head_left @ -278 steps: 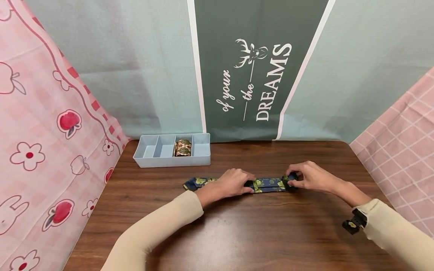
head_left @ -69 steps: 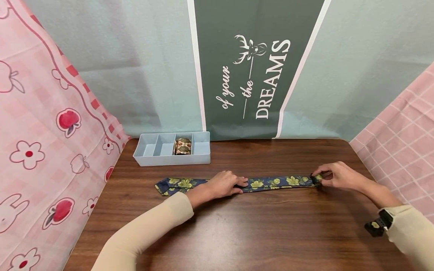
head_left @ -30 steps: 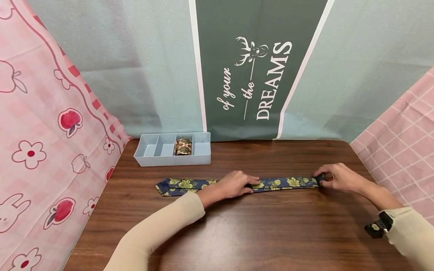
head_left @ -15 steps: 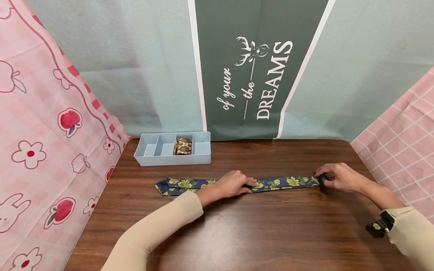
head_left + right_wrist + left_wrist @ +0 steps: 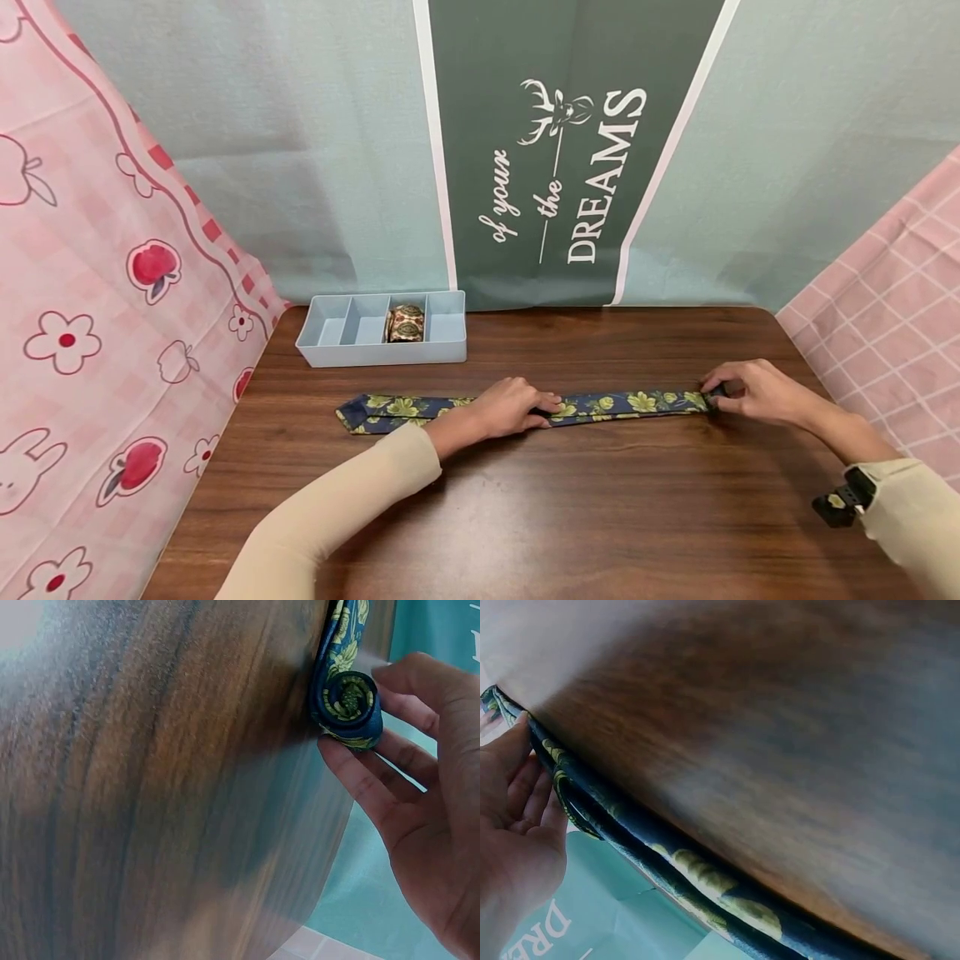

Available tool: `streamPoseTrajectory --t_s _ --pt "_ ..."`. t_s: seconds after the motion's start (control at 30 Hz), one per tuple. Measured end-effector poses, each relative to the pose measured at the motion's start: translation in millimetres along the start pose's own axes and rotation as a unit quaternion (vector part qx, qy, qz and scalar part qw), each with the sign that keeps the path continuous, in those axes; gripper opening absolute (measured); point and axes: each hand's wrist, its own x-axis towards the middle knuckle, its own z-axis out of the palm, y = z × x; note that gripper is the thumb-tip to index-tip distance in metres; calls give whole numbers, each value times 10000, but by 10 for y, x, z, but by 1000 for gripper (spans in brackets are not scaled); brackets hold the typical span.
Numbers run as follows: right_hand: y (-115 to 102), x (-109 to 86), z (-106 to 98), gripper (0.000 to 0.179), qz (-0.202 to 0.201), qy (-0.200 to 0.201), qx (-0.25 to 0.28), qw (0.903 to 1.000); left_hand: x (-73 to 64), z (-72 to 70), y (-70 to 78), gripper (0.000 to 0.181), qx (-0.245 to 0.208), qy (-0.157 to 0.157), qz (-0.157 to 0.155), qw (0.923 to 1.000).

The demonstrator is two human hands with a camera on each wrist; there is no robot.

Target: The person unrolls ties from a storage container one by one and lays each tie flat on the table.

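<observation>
A navy necktie [image 5: 641,403] with yellow-green flowers lies lengthwise across the wooden table [image 5: 570,517], its wide pointed end at the left. My left hand [image 5: 510,407] is over its middle, thumb at the near edge and fingers across to the far edge, holding it; that stretch is hidden. At the right end, my right hand [image 5: 757,392] pinches the rolled part of the tie between thumb and fingers. The right wrist view shows this tight spiral roll [image 5: 349,701] on its side. In the left wrist view, the layered tie [image 5: 705,877] runs past the left thumb.
A pale blue tray [image 5: 382,356] with several compartments stands at the back left. One compartment holds a rolled paisley-patterned cloth [image 5: 406,323]. Fabric hangings enclose the table behind and at both sides.
Since the oldest frame, the right hand has moved right with the roll, and the pointed end has shifted left. A longer flat stretch shows between the hands. Over the last second, only slight shifts.
</observation>
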Motion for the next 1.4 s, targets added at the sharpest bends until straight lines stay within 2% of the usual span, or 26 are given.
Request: streamPoseTrajectory --t_s 0.23,0.43,0.7,1.1,1.4 --pt "34 -4 80 35 -476 488 -154 9976 -33 2 -4 36 -33 19 -43 10000" --pt "59 -36 82 35 -368 377 -256 9983 -64 15 -16 36 -55 35 -63 10000" --pt "51 -82 75 39 -350 411 -69 9985 -115 16 -31 35 -18 34 3 10000" --pt "90 -116 48 38 -305 370 -259 9985 -202 -15 -74 35 -12 43 53 10000" --pt "78 -175 18 42 -291 316 55 9991 -247 -34 -83 34 -36 50 59 10000"
